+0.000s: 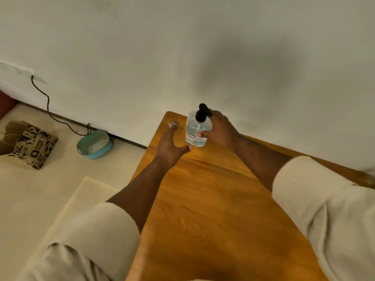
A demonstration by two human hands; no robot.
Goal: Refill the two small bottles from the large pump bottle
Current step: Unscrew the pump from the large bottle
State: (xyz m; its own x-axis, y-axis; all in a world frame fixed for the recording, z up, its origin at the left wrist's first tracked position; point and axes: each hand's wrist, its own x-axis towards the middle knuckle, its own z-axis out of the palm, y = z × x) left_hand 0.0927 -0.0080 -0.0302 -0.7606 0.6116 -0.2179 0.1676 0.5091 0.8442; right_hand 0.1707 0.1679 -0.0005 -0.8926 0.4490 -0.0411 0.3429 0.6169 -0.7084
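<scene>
Head view, looking down from the person's own eyes: two bare forearms in rolled pale sleeves reach out over a wooden table (pixel 213 199) toward its far left corner by the wall. The left hand (pixel 170 147) is spread, fingers loose, its thumb touching the base of the large pump bottle (pixel 197 128); it holds nothing that I can see. The right hand (pixel 220 128) wraps the bottle's side, thumb across the label, closed around it. The bottle stands upright near the corner, clear plastic with pale bluish liquid and a black pump head. It looks fairly full, so probably weighty and smooth-sided (a slick label would not help); gripping the body low, not the pump, seems safest. Just beyond the left fingertips lies a small clear object (pixel 172 124), perhaps one small bottle, too blurred to confirm.
</scene>
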